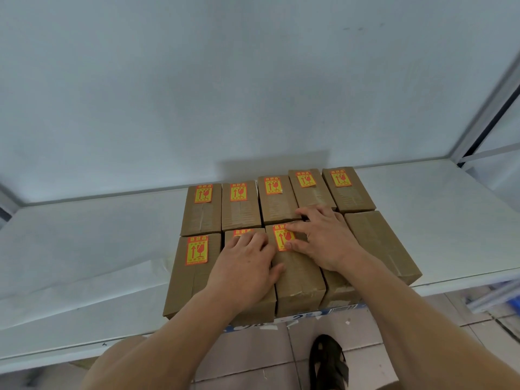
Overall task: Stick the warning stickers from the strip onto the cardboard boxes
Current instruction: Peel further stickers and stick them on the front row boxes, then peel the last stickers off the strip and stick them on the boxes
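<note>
Brown cardboard boxes stand in two rows on the white table [84,249]. All the back-row boxes [240,209] carry a red and yellow warning sticker. In the front row, the left box [191,277] has a sticker [197,250]. My left hand [244,266] lies flat on the second front box, covering most of its sticker. My right hand [320,237] presses its fingers on the sticker [282,237] of the third front box [298,280]. The far right front box [382,246] shows a bare top. No sticker strip is in view.
A pale wall rises behind the table. A metal frame post [484,114] stands at the right. The front boxes overhang the table's near edge. Below are a tiled floor, a printed carton edge [298,316] and my sandalled foot [327,361].
</note>
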